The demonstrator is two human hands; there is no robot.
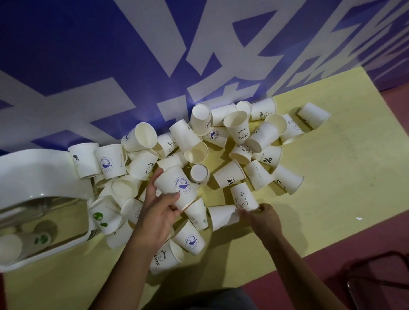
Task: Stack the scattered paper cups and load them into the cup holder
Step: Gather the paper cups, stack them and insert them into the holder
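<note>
- Blue-and-white banner (103, 65) backs the yellow table (327, 173).
- White cup holder (37, 174) lies far left, cups crowding it.
- Scattered cups (221, 140) everywhere.
- Left hand (160, 209) grips whale cup (176, 186).
- Right hand (262, 214) pinches bear cup (243, 197).

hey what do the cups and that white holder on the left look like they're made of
Cups, like the whale-print cup in the left hand: apparently matte white paper, with rolled rims and printed designs. Cup holder: probably glossy white molded plastic, judging by its smooth curves and highlights, with a seemingly clear window showing cups inside.
</note>
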